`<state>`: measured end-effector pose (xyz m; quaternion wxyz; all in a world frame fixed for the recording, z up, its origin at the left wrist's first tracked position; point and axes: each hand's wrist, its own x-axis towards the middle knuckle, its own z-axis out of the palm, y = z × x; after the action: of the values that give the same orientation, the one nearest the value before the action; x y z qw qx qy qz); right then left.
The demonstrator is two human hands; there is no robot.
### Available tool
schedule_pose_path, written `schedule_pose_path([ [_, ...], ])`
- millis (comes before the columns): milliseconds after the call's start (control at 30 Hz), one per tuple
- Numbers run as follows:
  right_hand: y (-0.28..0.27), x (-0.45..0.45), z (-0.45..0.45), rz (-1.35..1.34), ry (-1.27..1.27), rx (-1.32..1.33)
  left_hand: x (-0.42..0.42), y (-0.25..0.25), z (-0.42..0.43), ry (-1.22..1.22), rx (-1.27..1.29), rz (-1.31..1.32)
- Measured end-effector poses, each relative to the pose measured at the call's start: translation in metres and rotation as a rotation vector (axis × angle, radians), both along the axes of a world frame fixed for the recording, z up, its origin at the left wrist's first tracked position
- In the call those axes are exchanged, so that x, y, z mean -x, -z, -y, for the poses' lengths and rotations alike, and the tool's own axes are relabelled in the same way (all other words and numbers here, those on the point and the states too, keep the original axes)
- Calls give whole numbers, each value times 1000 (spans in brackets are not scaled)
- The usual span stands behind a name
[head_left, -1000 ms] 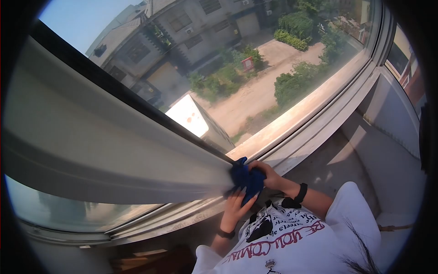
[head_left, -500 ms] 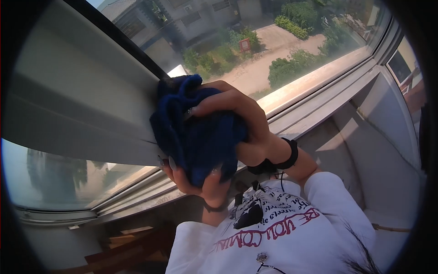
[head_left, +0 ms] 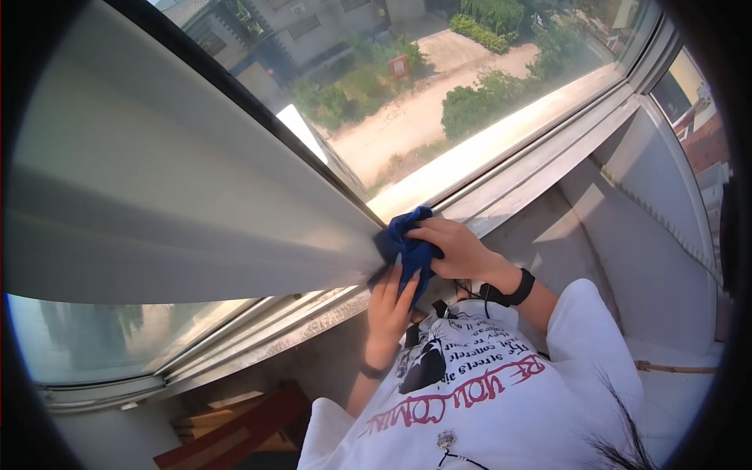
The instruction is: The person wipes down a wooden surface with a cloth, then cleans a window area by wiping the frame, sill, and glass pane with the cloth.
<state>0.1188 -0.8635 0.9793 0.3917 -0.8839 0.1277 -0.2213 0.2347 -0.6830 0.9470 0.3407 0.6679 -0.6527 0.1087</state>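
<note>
A dark blue cloth (head_left: 417,254) is bunched against the lower end of a broad white upright post (head_left: 204,180), where it meets the window track. My right hand (head_left: 464,251) grips the cloth from the right, thumb and fingers curled into its folds. From below, my left hand (head_left: 387,309) presses on the cloth, its long-nailed fingers pointing up over the fabric. Both hands are close together, and the cloth hides most of the post's bottom corner.
Right of the post is a window pane (head_left: 392,102), with another pane (head_left: 102,337) on its left. The window sill (head_left: 548,172) runs diagonally past my hands. Reddish-brown wooden boards (head_left: 235,431) lie below at the left.
Both hands and the blue cloth have moved down along the post's edge, farther from the camera, to its foot at the track. More of the post now shows.
</note>
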Motion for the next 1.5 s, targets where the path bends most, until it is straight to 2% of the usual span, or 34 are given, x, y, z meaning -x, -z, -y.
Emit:
schedule_pose_path([
  [67,17,3,-4,3,8,27,4,11,-3,22,-148,-128],
  [200,21,7,-8,3,17,13,11,23,-4,30,-100,-250],
  [400,29,45,20,-22,367,201,29,12,62,174,-195,-373],
  [467,20,66,36,-78,492,345,37,12,93,268,-219,-392],
  [500,17,76,41,-103,554,417,42,11,106,309,-200,-402],
  [600,27,96,46,-56,725,368,47,4,128,390,-73,-355],
  [700,5,89,29,239,727,424,39,-35,118,395,128,-213],
  [733,4,81,23,346,750,513,34,-41,112,376,144,-191],
  [833,24,51,22,332,725,479,21,-29,101,188,52,-139],
  [867,32,40,17,183,684,482,15,-10,100,141,4,-171],
  [900,42,31,15,34,642,484,11,5,94,155,-43,-181],
  [933,55,28,10,24,652,545,5,9,89,170,-86,-188],
  [1033,48,24,-10,31,673,492,2,8,72,179,-182,-232],
  [1267,64,49,-6,-218,653,513,15,11,83,198,-265,-366],
  [1400,77,69,35,-134,646,496,39,21,118,166,-268,-405],
  [1500,78,88,64,-65,735,539,60,15,148,229,-184,-351],
])
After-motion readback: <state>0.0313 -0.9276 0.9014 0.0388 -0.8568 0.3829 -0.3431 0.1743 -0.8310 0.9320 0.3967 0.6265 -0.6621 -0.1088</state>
